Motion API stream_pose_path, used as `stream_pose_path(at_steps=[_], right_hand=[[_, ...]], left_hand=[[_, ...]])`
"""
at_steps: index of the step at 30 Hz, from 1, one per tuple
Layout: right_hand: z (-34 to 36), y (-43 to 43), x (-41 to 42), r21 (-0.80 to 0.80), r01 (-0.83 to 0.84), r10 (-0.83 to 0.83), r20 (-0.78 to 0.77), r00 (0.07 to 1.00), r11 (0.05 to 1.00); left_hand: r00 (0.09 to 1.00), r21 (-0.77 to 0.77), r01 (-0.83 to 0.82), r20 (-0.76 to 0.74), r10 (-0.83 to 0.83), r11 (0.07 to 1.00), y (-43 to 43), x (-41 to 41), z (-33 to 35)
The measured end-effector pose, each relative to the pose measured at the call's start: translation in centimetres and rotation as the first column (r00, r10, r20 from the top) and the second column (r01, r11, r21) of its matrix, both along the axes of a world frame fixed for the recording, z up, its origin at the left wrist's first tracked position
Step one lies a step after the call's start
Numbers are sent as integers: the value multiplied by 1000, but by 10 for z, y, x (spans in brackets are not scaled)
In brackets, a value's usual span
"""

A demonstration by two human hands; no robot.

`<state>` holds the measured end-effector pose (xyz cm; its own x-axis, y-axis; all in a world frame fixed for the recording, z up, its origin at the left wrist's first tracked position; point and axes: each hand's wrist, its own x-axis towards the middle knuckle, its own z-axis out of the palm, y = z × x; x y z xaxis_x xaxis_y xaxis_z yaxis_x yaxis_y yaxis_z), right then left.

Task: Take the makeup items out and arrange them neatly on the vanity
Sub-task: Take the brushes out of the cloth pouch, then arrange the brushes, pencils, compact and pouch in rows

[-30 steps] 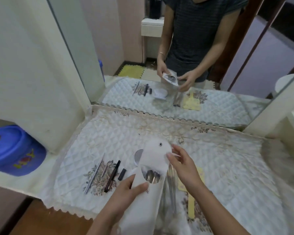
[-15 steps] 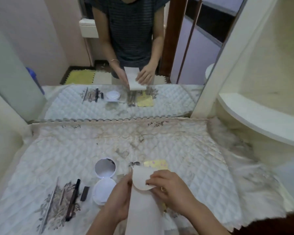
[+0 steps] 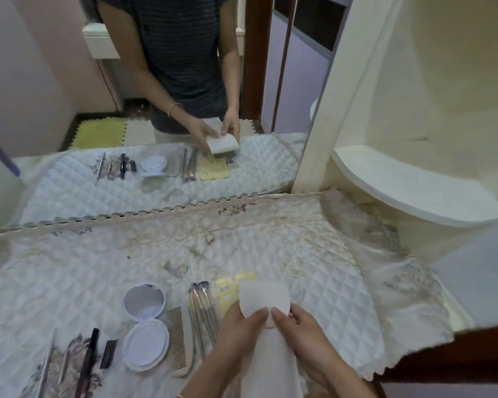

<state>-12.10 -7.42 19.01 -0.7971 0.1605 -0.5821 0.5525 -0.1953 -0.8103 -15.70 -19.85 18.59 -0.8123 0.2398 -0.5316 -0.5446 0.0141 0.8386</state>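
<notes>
Both hands hold a white pouch [image 3: 263, 300] over the quilted vanity cover [image 3: 270, 239]: my left hand [image 3: 239, 331] and my right hand [image 3: 302, 331] pinch its folded top flap between thumbs and fingers. Left of the hands lie makeup brushes [image 3: 200, 320], a comb [image 3: 176, 337], an open round white compact with a mirror lid [image 3: 144, 326], a black cap [image 3: 108, 353], a black pencil [image 3: 88, 360] and thin metal tools [image 3: 45, 369]. A yellow card [image 3: 227, 288] shows partly behind the pouch.
A large mirror [image 3: 156, 96] stands at the back and reflects a person and the laid-out items. A cream curved shelf [image 3: 408, 185] juts out at the right. The cover's scalloped edge [image 3: 385, 366] hangs over dark wood at the lower right.
The view has swung right and down. The pouch's flap, open a second ago, is now folded over and pinched by both hands. The compact and comb have come into full view.
</notes>
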Motion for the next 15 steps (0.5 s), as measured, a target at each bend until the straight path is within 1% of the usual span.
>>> stream_pose_path(at_steps=[2,3,4,5,6,7,8,9,10,11,12,13,14,15], right_hand=[[-4,11,-4,60,26,-26,9,1000,998],[-7,18,-8,125,58,-60,7,998,990],[-10,27,-13,195,89,-92,5,996,977],[-12,35,-19,267,103,-106,-1,994,958],[-13,43,-25,336,100,-105,-4,994,937],[-15,49,-32,396,80,-86,-1,996,915],[-16,53,-38,443,48,-53,-2,999,895],[-19,56,-43,484,17,-15,-8,1000,875],[-21,58,-48,524,-7,24,-26,999,852],[-24,59,-51,569,-33,72,-45,996,822],[-27,59,-53,615,-61,125,-62,990,786],[-30,59,-53,665,-92,178,-62,982,741],[-33,59,-51,714,-120,220,-48,974,690],[-37,59,-48,756,-137,253,-40,967,640]], left_hand=[[998,-82,11,-61,-16,997,14,0,-4],[993,-127,40,-108,-54,991,18,0,-8],[979,-210,67,-173,-105,975,20,0,-13],[952,-348,76,-254,-172,934,20,-1,-19],[903,-513,73,-329,-275,856,16,-2,-26],[840,-663,77,-360,-407,745,12,-3,-33],[785,-770,96,-331,-524,631,7,-6,-38],[745,-843,140,-256,-616,519,2,-6,-42],[720,-889,163,-190,-667,429,-1,-6,-44],[687,-929,145,-153,-710,340,-4,-5,-46],[662,-955,91,-153,-734,282,-7,-5,-46],[647,-967,51,-158,-746,249,-8,-5,-48],[644,-961,94,-141,-752,261,-9,-5,-49],[644,-942,192,-90,-759,275,-9,-5,-53]])
